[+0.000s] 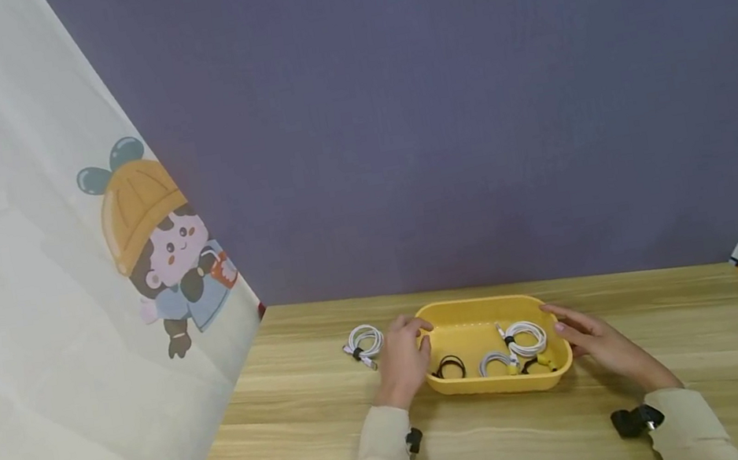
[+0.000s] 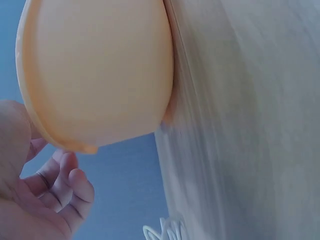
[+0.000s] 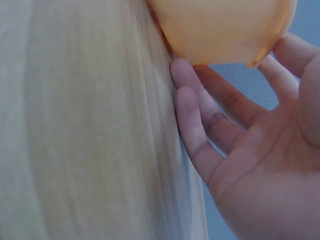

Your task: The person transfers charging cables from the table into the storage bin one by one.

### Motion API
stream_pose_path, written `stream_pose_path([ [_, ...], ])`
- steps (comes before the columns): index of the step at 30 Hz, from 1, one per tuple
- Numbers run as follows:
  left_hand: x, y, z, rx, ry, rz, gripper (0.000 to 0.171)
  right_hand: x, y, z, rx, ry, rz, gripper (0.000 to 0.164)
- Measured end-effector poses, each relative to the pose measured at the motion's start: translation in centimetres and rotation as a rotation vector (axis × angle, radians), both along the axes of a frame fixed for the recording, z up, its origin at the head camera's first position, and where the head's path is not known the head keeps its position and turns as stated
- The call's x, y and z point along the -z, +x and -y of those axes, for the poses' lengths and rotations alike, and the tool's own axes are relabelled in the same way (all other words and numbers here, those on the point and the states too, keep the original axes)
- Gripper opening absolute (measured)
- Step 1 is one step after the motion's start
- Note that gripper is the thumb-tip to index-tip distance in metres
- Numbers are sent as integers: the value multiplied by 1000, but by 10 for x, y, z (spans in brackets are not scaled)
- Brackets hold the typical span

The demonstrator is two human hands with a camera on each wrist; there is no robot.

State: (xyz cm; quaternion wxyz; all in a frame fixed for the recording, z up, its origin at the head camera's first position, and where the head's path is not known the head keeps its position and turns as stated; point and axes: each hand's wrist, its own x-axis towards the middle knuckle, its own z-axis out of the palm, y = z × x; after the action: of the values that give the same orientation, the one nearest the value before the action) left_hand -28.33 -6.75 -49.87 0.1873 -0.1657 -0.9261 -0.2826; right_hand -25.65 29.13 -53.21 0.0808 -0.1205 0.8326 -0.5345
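A yellow oval plastic basket (image 1: 464, 387) stands on the wooden table. Inside it lie a white cable coil (image 1: 535, 348), a smaller grey cable coil (image 1: 492, 357), a black cable loop (image 1: 450, 358) and a black-and-yellow piece (image 1: 542, 360). My left hand (image 1: 404, 361) holds the basket's left end, a finger and thumb over the rim (image 2: 40, 122), the other fingers loosely bent outside. At the right end, my right hand (image 1: 597, 343) rests with thumb at the rim and fairly straight fingers (image 3: 202, 97) along the outer wall.
Left of the basket, another bundled white cable (image 1: 365, 343) lies on the table (image 1: 308, 398). A dark blue-grey panel (image 1: 437, 108) rises behind the table. A white printed cloth (image 1: 22, 258) hangs at the left.
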Motion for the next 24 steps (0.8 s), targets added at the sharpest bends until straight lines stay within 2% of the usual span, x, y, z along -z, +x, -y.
stream_pose_path([
  [5,3,0,7,-21,49,28,17,1,0,1,-1,4,-21,55],
  [9,4,0,10,-38,44,37,17,1,0,0,-1,4,-20,55],
  [15,4,4,17,-33,72,30,16,0,7,5,12,-2,6,56],
  [24,4,8,29,-14,111,32,15,1,18,12,42,28,-27,55],
])
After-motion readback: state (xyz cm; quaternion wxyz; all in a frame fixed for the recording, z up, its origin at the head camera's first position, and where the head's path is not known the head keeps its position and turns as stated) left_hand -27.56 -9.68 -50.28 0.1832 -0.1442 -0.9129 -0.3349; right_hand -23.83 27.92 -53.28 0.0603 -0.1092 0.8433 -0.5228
